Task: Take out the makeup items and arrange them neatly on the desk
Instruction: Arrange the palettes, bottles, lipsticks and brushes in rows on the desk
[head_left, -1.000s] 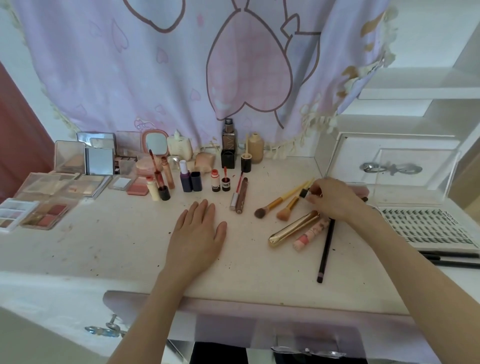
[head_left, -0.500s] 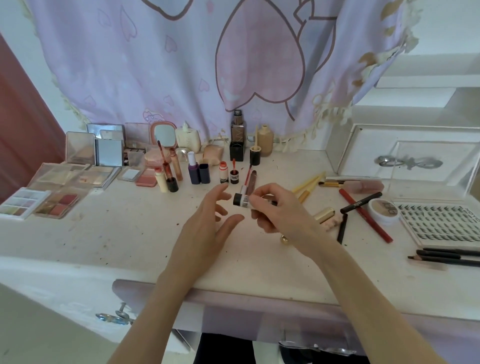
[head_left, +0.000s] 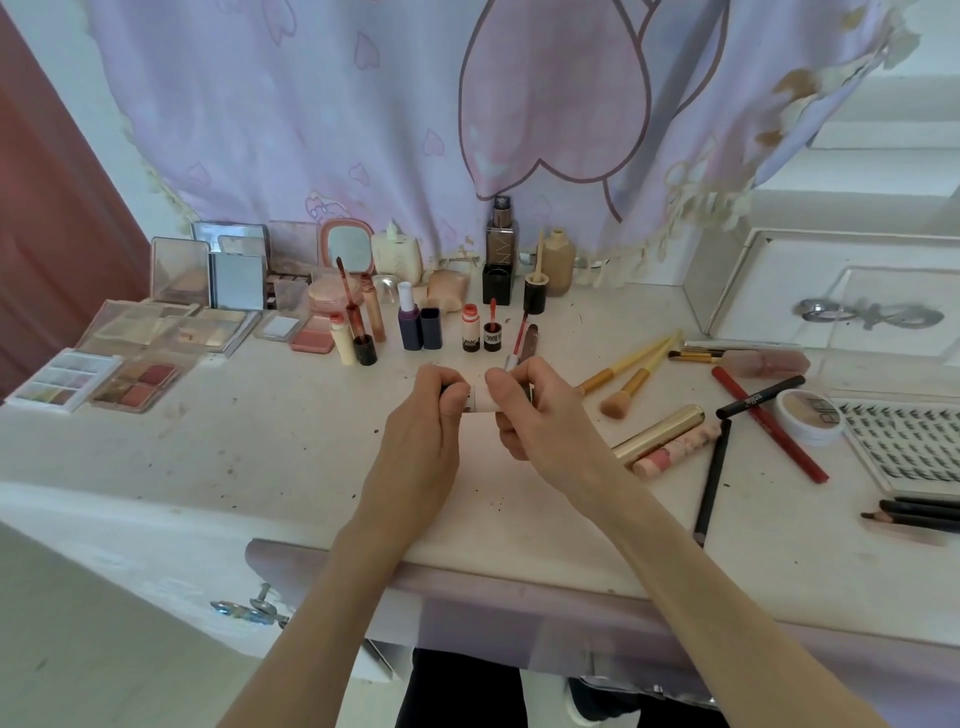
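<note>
Both hands hold one small pale lip tube (head_left: 480, 400) level above the middle of the white desk (head_left: 260, 441). My left hand (head_left: 423, 431) grips its dark cap end. My right hand (head_left: 535, 415) grips the other end, thumb on top. Most of the tube is hidden by the fingers. Behind them stand small lip tubes (head_left: 480, 330) and a purple bottle (head_left: 408, 322). To the right lie two yellow brushes (head_left: 631, 371), a gold tube (head_left: 657, 434), a pink tube (head_left: 675, 449), a black pencil (head_left: 711, 480) and a red pencil (head_left: 769, 423).
Eyeshadow palettes (head_left: 135, 384) and compacts (head_left: 234, 280) fill the left back of the desk. A lash tray (head_left: 914, 441) and a round pot (head_left: 808, 413) sit at the right, with dark pencils (head_left: 914, 514) nearer me. A drawer front (head_left: 857, 306) leans at back right. A curtain hangs behind.
My right hand lifted the small tube from the pile at right and carried it to the middle. My left hand rose off the desk and took hold of the tube's cap end.
</note>
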